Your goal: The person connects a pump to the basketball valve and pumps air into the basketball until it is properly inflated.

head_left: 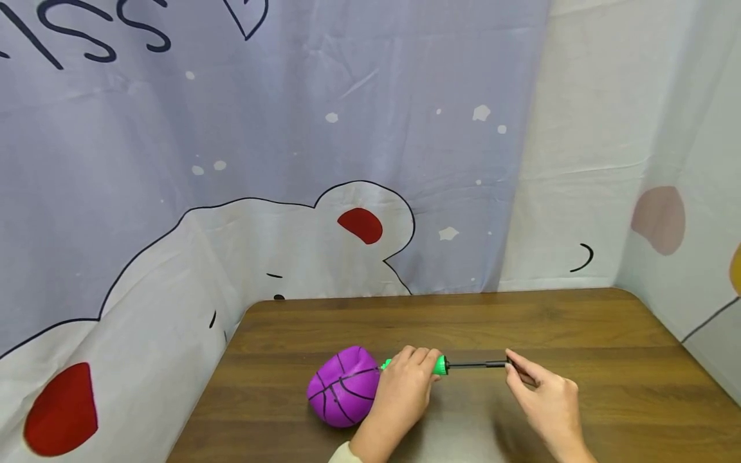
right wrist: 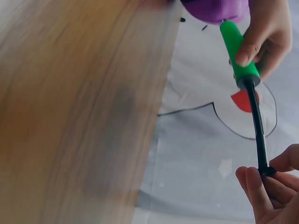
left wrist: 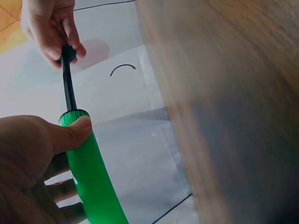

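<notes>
A purple ball point(head_left: 343, 393) with black lines, dented at its top, is at the left of the hands in the head view. Against its right side stands the tip of a green hand pump point(left wrist: 96, 182). My left hand point(head_left: 407, 384) grips the pump's green barrel, its thumb lying along it in the left wrist view. The black pump rod point(right wrist: 256, 116) is drawn out of the barrel to the right. At the rod's end my right hand point(head_left: 544, 395) pinches the small black handle point(right wrist: 266, 171) between thumb and fingers.
Below the hands is a brown wooden table point(head_left: 278, 334) with rounded back corners. A printed curtain point(head_left: 451, 161) with white bear figures and red patches hangs behind it and along both sides.
</notes>
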A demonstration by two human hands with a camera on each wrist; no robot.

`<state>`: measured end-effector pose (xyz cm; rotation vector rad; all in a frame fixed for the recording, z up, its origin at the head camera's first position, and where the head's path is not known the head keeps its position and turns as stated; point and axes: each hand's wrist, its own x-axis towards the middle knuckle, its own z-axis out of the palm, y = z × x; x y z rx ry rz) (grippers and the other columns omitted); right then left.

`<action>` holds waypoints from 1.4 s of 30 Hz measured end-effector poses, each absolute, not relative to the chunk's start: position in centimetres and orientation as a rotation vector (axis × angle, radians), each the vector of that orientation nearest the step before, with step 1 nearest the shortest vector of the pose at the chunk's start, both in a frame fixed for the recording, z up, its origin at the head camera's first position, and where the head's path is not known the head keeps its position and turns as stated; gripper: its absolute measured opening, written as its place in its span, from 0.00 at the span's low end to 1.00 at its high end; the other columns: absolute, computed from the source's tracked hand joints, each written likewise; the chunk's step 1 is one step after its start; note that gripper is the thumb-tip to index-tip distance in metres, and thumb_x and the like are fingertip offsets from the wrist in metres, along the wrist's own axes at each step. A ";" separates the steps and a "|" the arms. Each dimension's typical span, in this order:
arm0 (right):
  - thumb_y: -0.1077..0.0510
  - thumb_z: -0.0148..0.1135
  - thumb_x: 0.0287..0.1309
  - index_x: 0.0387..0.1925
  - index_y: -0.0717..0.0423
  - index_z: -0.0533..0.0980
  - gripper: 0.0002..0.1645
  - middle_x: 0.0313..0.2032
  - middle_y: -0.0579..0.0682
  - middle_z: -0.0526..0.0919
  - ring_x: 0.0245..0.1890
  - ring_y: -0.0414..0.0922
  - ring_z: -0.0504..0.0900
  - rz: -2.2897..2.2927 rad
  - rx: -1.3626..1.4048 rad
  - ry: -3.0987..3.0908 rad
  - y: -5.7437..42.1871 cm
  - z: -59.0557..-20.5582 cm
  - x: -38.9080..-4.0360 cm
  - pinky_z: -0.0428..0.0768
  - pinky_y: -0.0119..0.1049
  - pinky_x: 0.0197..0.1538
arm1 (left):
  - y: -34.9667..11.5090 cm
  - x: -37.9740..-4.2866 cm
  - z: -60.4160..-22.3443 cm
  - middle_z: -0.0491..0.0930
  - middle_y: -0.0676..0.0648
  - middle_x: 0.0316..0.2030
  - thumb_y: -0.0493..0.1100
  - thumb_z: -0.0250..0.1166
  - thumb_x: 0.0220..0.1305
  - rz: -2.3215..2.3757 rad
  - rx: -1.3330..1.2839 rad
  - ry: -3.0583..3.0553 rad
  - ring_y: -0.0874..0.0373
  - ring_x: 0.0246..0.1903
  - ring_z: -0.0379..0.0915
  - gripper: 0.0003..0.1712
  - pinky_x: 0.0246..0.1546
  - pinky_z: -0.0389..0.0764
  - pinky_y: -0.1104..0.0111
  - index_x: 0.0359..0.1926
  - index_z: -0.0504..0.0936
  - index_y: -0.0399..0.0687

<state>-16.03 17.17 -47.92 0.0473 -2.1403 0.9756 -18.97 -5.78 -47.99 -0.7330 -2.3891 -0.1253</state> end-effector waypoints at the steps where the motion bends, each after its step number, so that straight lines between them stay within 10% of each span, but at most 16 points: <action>1: 0.68 0.73 0.48 0.40 0.53 0.89 0.16 0.30 0.51 0.90 0.29 0.12 0.73 0.978 0.036 -2.146 17.4 -47.9 -16.0 0.74 0.15 0.23 | -5.9 -19.0 -48.0 0.84 0.57 0.44 0.51 0.77 0.54 -0.125 -0.732 -2.383 0.61 0.42 0.78 0.25 0.46 0.83 0.72 0.53 0.82 0.54; 23: 0.72 0.74 0.42 0.39 0.57 0.89 0.18 0.30 0.52 0.90 0.29 0.23 0.81 0.972 0.215 -2.031 12.9 -49.1 -16.5 0.74 0.19 0.18 | -5.6 -19.0 -48.6 0.85 0.55 0.41 0.48 0.78 0.51 0.037 -0.789 -2.226 0.59 0.40 0.79 0.22 0.51 0.82 0.67 0.48 0.85 0.49; 42: 0.69 0.72 0.44 0.38 0.54 0.90 0.15 0.28 0.53 0.89 0.29 0.12 0.74 0.998 0.045 -2.074 16.3 -48.5 -15.9 0.72 0.19 0.19 | -5.5 -18.5 -48.2 0.82 0.54 0.43 0.51 0.76 0.54 -0.079 -0.711 -2.425 0.60 0.46 0.80 0.25 0.56 0.80 0.68 0.52 0.81 0.52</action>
